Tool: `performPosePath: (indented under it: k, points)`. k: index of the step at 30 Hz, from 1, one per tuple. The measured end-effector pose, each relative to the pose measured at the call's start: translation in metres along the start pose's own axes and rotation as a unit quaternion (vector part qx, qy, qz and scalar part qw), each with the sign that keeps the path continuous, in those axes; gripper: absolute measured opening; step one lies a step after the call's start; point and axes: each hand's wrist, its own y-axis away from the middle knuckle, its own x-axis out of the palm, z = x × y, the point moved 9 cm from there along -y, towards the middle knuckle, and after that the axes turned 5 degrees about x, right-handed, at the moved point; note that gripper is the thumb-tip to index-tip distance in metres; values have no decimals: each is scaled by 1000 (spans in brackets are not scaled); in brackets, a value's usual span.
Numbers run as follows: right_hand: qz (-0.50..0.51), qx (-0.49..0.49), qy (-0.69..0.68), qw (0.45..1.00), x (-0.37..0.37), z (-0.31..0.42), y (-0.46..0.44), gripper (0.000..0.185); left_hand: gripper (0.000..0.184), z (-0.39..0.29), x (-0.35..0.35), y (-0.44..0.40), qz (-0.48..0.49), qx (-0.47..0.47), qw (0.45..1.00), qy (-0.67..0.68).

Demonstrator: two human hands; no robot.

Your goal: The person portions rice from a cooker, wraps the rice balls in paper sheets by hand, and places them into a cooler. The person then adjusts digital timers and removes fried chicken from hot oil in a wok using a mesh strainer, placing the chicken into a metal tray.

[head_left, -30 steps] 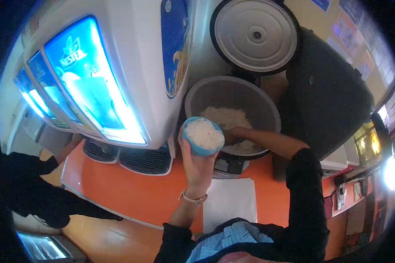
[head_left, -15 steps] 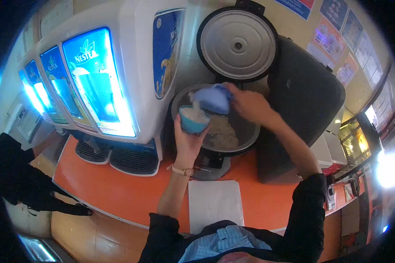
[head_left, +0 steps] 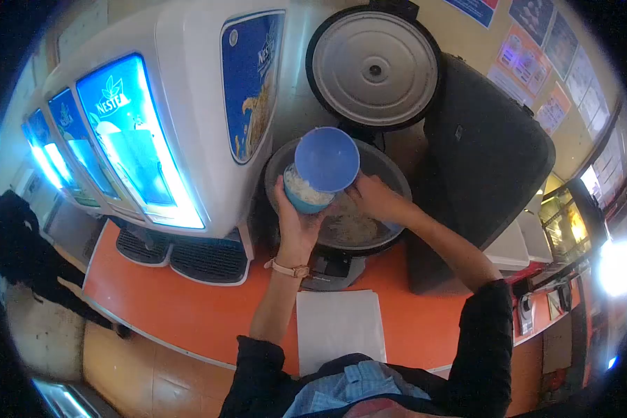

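My left hand (head_left: 299,228) holds a small teal bowl (head_left: 305,204) of white rice (head_left: 299,187) from below, at the left side of the rice cooker. Tilted over that bowl is a blue cup-like scoop (head_left: 327,159), which hides part of the rice. Its handle end is in my right hand (head_left: 376,198), whose fingers are closed on it. Below both hands, the grey cooker pot (head_left: 396,179) stands open with rice at its bottom. The round metal lid (head_left: 375,68) is raised behind the pot.
A drink dispenser (head_left: 195,104) with drip trays (head_left: 209,262) stands at left. Beside the cooker on the right is a large black case (head_left: 484,167). White paper (head_left: 340,327) lies on the orange counter (head_left: 258,313). Another person (head_left: 31,251) stands at far left.
My right hand has come up out of the pot with the blue scoop and tipped it over the teal bowl. The other person at far left has shifted.
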Motion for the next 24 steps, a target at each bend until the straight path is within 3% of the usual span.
performPosePath:
  k: [1, 2, 4, 5, 7, 8, 12, 14, 18, 21, 24]
  points:
    - [40, 72, -4, 997, 0, -3, -1, 39, 58, 0, -4, -1, -28, -1, 1000, -11]
    - [43, 71, -6, 997, -15, 7, -3, 39, 58, -1, -6, -3, -32, 0, 999, -11]
    - [215, 209, -80, 951, -16, 3, 2, 40, 57, -4, -7, -8, -20, 14, 999, -23]
    - [217, 208, -80, 950, -10, -2, 2, 40, 57, -4, -9, -9, -22, 14, 999, -23]
    - [185, 22, 26, 982, 6, 6, -4, 39, 56, -6, -13, -13, -35, 18, 998, -54]
    - [53, -41, 8, 998, 5, 18, -1, 40, 56, -8, -12, -11, -33, 17, 998, -56]
    - [115, 22, 69, 991, -3, 26, -5, 42, 55, -5, -16, -6, -26, 4, 998, -56]
    - [211, 88, -86, 970, -23, 42, -8, 46, 56, -5, -18, -6, -38, 2, 998, -59]
    - [162, 83, -23, 983, 10, 10, -20, 46, 58, -6, -10, -4, 6, -28, 999, -45]
    - [110, -1, -24, 994, 6, 6, -23, 43, 60, -10, -17, -2, -13, -24, 999, -38]
    - [144, 48, -36, 988, -4, 23, -12, 40, 61, -24, -20, -6, -20, 6, 999, -29]
